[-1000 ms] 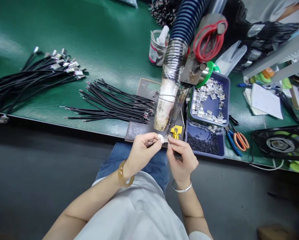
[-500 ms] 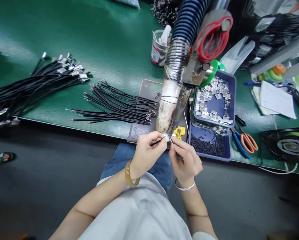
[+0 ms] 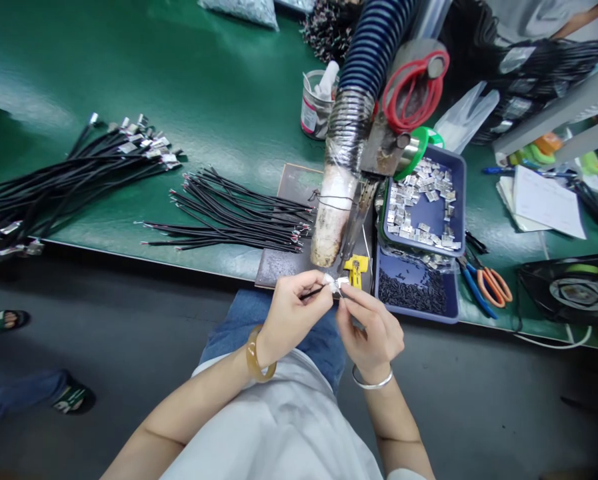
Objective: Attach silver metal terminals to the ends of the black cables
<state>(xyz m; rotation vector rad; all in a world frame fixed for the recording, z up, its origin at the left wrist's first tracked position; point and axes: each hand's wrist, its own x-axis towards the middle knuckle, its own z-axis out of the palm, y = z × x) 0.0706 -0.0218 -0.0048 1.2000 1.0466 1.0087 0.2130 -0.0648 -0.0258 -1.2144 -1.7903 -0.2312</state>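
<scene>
My left hand (image 3: 299,303) pinches a short black cable (image 3: 313,292) whose end lies by a small white and silvery piece (image 3: 335,283). Close on its right, my right hand (image 3: 371,327) is closed on a thin strand, too fine to identify. Both hands are at the table's front edge, below the stained nozzle of a hose (image 3: 329,230). A yellow fixture (image 3: 357,270) stands just behind my fingertips. Left of the nozzle lie loose black cables (image 3: 229,210).
At right, a tray of metal connectors (image 3: 423,200) rests over a tray of black pieces (image 3: 413,293). Pliers (image 3: 493,287), papers (image 3: 549,200) and a fan (image 3: 573,290) lie farther right. Finished-looking cables (image 3: 103,157) lie left. A person's foot (image 3: 73,399) shows lower left.
A person's leg and sandalled foot have come into view at the lower left. The view has shifted slightly. My hands stay together, with more of the white and silvery piece showing between them.
</scene>
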